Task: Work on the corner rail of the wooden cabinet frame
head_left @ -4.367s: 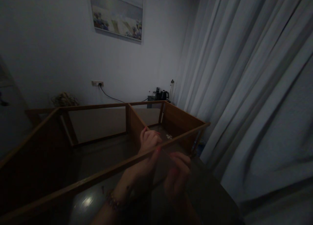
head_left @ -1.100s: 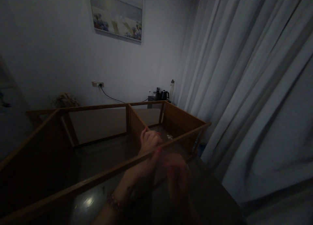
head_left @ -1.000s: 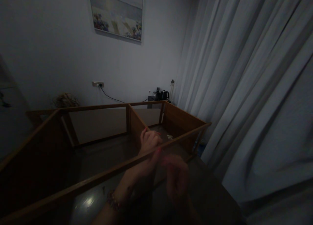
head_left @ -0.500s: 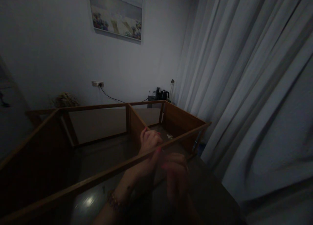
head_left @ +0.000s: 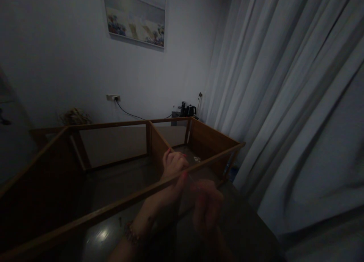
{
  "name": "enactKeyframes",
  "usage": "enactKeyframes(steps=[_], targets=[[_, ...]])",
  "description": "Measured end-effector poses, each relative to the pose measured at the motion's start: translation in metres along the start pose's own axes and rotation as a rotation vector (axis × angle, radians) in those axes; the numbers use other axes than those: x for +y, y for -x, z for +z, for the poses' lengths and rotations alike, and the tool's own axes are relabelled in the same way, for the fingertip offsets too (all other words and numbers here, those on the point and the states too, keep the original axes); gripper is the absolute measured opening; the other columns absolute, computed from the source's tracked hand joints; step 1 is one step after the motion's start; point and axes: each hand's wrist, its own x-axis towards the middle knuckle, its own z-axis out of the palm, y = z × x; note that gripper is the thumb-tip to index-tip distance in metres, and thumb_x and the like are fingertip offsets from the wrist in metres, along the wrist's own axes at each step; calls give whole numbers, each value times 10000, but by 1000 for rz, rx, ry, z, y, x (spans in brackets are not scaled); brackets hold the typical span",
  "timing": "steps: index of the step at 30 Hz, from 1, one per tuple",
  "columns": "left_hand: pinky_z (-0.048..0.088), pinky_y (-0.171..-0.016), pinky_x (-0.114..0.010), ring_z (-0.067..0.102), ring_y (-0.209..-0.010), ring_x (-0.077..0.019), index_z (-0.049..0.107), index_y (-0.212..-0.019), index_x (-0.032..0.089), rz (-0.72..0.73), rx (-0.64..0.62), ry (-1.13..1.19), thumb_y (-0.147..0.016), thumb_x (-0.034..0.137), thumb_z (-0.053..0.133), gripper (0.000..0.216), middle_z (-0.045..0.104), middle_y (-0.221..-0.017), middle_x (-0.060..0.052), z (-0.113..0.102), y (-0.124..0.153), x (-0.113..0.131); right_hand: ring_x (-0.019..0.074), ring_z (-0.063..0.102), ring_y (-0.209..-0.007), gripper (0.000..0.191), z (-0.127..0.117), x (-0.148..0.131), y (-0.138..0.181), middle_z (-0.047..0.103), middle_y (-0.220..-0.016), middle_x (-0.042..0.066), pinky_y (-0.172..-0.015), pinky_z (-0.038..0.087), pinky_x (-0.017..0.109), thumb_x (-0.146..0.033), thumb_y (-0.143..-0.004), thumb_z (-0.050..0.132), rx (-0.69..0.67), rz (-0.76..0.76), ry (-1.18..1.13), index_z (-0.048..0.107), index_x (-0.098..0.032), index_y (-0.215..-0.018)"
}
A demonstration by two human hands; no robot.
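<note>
A brown wooden furniture frame [head_left: 119, 203] with upright dividing panels spans the view. My left hand [head_left: 174, 167] is closed around its near rail, fingers on the far side and thumb on the near side, close to the middle panel [head_left: 159, 140]. Just right of that thumb, my right hand [head_left: 209, 205] is closed in a pinch on a thin metal rod [head_left: 193, 181]. The rod slants up toward the rail by the left thumb. Dim light and blur hide the rod's exact shape and whether its tip touches the wood.
Below the frame is a dark surface [head_left: 241, 216]. Small pale pieces [head_left: 196, 159] lie inside the right compartment. Long grey curtains [head_left: 284, 102] hang on the right. Behind are a black kettle [head_left: 191, 110], a wall socket [head_left: 113, 98] with a cord, and dried plants [head_left: 74, 116].
My right hand has shifted slightly right, away from the rail, and its fingers have curled in more. The thin rod shows more clearly now. My left hand has stayed in place.
</note>
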Motion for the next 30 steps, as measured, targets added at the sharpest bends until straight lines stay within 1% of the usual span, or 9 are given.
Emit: enactKeyframes(steps=[3, 8, 10, 13, 16, 19, 22, 26, 30], targets=[[285, -1286, -610, 554, -1216, -274, 515, -959, 244, 7, -14, -9, -1071, 296, 248, 294, 626, -1074, -79, 0, -1, -2, 174, 656, -814, 199, 1, 1, 3, 675, -901, 23, -692, 539, 301, -242, -1129, 413, 8, 57, -43, 603, -248, -1187], [262, -1299, -622, 539, -1276, -283, 513, -1005, 262, 18, 30, -30, -1061, 257, 252, 267, 631, -1106, -80, -3, 2, 9, 167, 661, -807, 267, 0, -3, 1, 678, -857, 11, -695, 536, 288, -316, -1141, 415, 2, 166, -108, 647, -259, -1023], [279, -1293, -620, 557, -1260, -287, 511, -1010, 268, 28, 36, -37, -1051, 253, 261, 253, 634, -1087, -78, -4, 2, 13, 153, 643, -729, 344, 0, -5, -2, 656, -783, -4, -643, 514, 269, -364, -1146, 410, 13, 216, -161, 662, -258, -936], [316, -1278, -626, 553, -1292, -313, 522, -1059, 275, 29, 46, -53, -1034, 280, 320, 203, 638, -1146, -96, -8, 4, 20, 126, 536, -541, 439, 3, -3, -4, 546, -620, -41, -502, 420, 239, -443, -1137, 423, 22, 334, -323, 660, -248, -823], [344, -1259, -634, 547, -1312, -342, 526, -1103, 282, 27, 54, -64, -1012, 305, 372, 180, 642, -1185, -111, -11, 5, 27, 115, 458, -445, 534, 7, 1, -2, 482, -537, -56, -431, 354, 231, -546, -1121, 400, -17, 450, -511, 624, -235, -749], [326, -1268, -635, 557, -1296, -340, 524, -1096, 276, 22, 60, -66, -1002, 278, 362, 187, 646, -1165, -112, -11, 5, 27, 132, 539, -474, 604, 9, 4, 1, 542, -546, -37, -485, 452, 250, -629, -1107, 317, -59, 509, -600, 582, -239, -729], [341, -1256, -629, 572, -1261, -331, 536, -1093, 274, 30, 50, -77, -991, 272, 389, 178, 649, -1132, -100, -9, 3, 22, 164, 634, -590, 555, 10, 2, 0, 604, -605, -23, -611, 548, 297, -627, -1105, 339, -57, 456, -572, 579, -251, -774], [366, -1233, -624, 565, -1265, -334, 549, -1075, 271, 27, 33, -93, -968, 275, 434, 157, 648, -1171, -100, -9, 3, 20, 150, 627, -654, 414, 6, -4, -4, 631, -693, -23, -601, 503, 261, -532, -1107, 464, -50, 324, -374, 601, -253, -833], [353, -1226, -635, 553, -1267, -333, 543, -1061, 274, 10, 47, -79, -987, 263, 402, 160, 653, -1154, -91, -10, 3, 22, 127, 585, -666, 321, 2, -9, -2, 623, -737, -26, -606, 484, 231, -385, -1142, 428, -29, 243, -146, 656, -260, -953]])
